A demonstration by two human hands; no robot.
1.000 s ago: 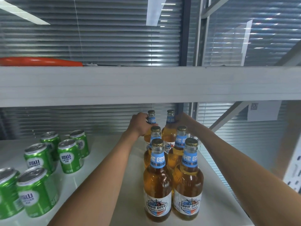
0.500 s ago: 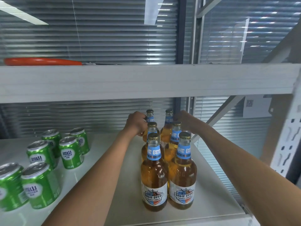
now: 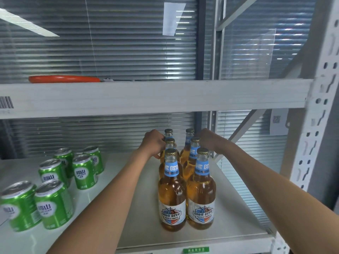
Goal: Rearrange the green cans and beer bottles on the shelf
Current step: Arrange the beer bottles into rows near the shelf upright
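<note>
Several amber beer bottles with blue neck labels stand in two rows on the right of the white shelf [image 3: 229, 208]; the front pair [image 3: 172, 198] is nearest me. My left hand [image 3: 154, 143] is wrapped around the back left bottle [image 3: 168, 133], and my right hand [image 3: 209, 139] grips the back right bottle [image 3: 189, 134]. Both hands are partly hidden behind bottle necks. Several green cans [image 3: 84, 171] stand in pairs on the left of the same shelf.
The upper shelf board [image 3: 146, 98] hangs low over the bottles, with an orange object [image 3: 64, 79] on it. A perforated white upright [image 3: 315, 134] bounds the right side. Blinds close the back. Bare shelf lies between cans and bottles.
The view has pulled back and tilted, showing more of the shelf front and the right upright. Both hands stay on the back bottles, which have not visibly moved.
</note>
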